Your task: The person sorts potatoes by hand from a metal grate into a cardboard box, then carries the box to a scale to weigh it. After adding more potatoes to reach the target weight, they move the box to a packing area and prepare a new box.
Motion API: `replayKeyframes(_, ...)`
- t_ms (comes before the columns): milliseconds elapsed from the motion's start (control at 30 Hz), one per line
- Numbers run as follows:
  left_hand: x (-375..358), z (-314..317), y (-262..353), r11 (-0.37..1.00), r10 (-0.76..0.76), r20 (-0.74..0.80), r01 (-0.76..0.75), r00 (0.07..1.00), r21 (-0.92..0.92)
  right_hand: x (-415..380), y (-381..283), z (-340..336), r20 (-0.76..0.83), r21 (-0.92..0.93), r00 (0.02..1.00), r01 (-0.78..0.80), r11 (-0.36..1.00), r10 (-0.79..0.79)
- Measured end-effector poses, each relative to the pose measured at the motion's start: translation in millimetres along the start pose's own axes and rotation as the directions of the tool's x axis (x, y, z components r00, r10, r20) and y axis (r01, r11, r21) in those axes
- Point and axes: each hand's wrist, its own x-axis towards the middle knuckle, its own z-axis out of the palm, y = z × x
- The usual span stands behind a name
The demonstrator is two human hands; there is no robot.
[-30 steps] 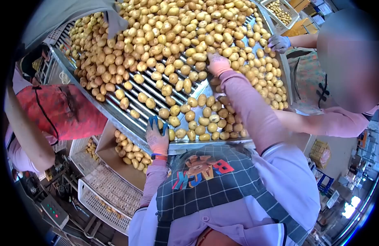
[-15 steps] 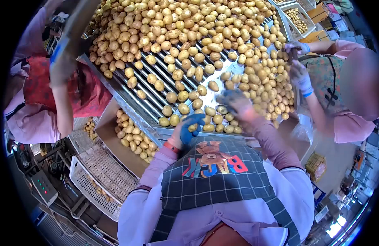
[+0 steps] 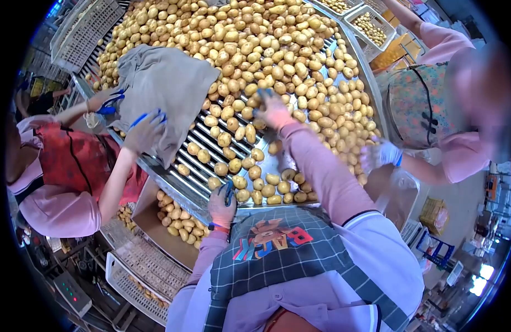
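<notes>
Many potatoes (image 3: 244, 39) lie heaped over a metal roller table (image 3: 180, 182). My right hand (image 3: 273, 110), gloved with dark blue fingertips, reaches far out over the table and rests among the potatoes; it is blurred, and its grip cannot be made out. At the near edge of the table is my left hand (image 3: 222, 205), its gloved fingers curled beside the nearest potatoes. Whether a potato is inside it is hidden. A grey cloth (image 3: 161, 91) covers part of the heap and rollers on the left, with a co-worker's gloved hands on it.
Co-workers stand at left (image 3: 73, 166) and right (image 3: 421, 105). A cardboard box (image 3: 156, 221) of potatoes sits below the table's left front edge. White crates (image 3: 122, 276) lie at lower left, with others (image 3: 388, 33) at upper right and upper left.
My right arm has stretched farther forward and left. My left hand has moved left and down to the table edge. The left co-worker's grey cloth now lies spread over potatoes; the view has shifted.
</notes>
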Motion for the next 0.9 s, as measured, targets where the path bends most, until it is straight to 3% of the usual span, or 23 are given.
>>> replayKeyframes(33,1,0,1,1.000,0.006,0.000,-0.006,1.000,-0.008,-4,-13,-5,0.153,0.105,0.987,0.021,0.994,-0.037)
replayKeyframes(100,6,-1,1,0.996,-0.071,-0.016,0.070,0.997,-0.062,-16,-21,-2,0.371,0.342,0.875,0.183,0.922,-0.312)
replayKeyframes(167,8,0,1,0.991,-0.124,0.032,0.126,0.992,-0.050,-19,-18,-19,0.489,0.276,0.793,0.253,0.927,-0.362)
replayKeyframes(200,10,0,2,0.994,-0.110,0.037,0.111,0.993,-0.019,-8,-10,-27,0.302,0.163,0.897,0.284,0.945,-0.322)
replayKeyframes(233,6,-2,4,0.995,-0.101,0.042,0.101,0.994,0.015,11,0,-37,0.162,0.067,0.968,0.181,0.981,-0.190)
replayKeyframes(267,8,-3,4,0.993,-0.117,0.088,0.115,0.989,0.025,34,3,-61,0.131,-0.002,0.991,-0.040,0.999,0.040)
replayKeyframes(300,8,-4,5,0.992,-0.128,0.081,0.125,0.989,0.033,57,32,-48,0.060,-0.241,0.984,-0.147,0.959,0.166)
replayKeyframes(333,10,-4,8,0.992,-0.127,0.077,0.125,0.989,0.032,70,69,-35,0.078,-0.321,0.984,-0.125,0.939,0.158)
replayKeyframes(367,12,-5,8,0.993,-0.118,0.077,0.116,0.990,0.032,67,68,-37,0.105,-0.387,0.990,-0.050,0.921,0.098)
replayKeyframes(433,12,-4,7,0.993,-0.108,0.063,0.104,0.992,0.061,66,68,-28,0.274,-0.511,0.950,0.013,0.860,0.148)
replayKeyframes(500,12,-2,5,0.991,-0.124,0.067,0.120,0.990,0.056,46,77,-29,0.456,-0.416,0.851,-0.055,0.908,0.260)
replayKeyframes(533,13,-1,4,0.991,-0.127,0.072,0.123,0.989,0.050,29,77,-32,0.455,-0.369,0.863,-0.042,0.928,0.220)
replayKeyframes(567,14,-1,4,0.989,-0.141,0.088,0.136,0.986,0.062,20,79,-35,0.557,-0.319,0.804,-0.025,0.947,0.209)
replayKeyframes(633,13,-2,3,0.986,-0.155,0.110,0.148,0.982,0.075,-26,83,-27,0.374,-0.203,0.927,0.058,0.978,0.023)
replayKeyframes(700,13,-4,5,0.991,-0.118,0.070,0.113,0.990,0.077,-69,72,-23,0.034,-0.006,0.996,-0.085,0.996,0.086)
replayKeyframes(733,13,-4,6,0.989,-0.128,0.067,0.123,0.990,0.079,-76,75,-17,0.050,0.001,0.995,-0.088,0.996,0.088)
replayKeyframes(800,10,1,5,0.986,-0.150,0.059,0.145,0.987,0.084,-100,77,-5,-0.256,0.324,0.948,-0.099,0.941,0.188)
replayKeyframes(867,10,3,5,0.985,-0.151,0.051,0.145,0.987,0.094,-104,87,9,-0.285,0.344,0.927,-0.139,0.929,0.244)
replayKeyframes(900,9,3,3,0.987,-0.134,0.047,0.129,0.990,0.097,-101,87,12,-0.230,0.612,0.910,-0.140,0.779,0.344)
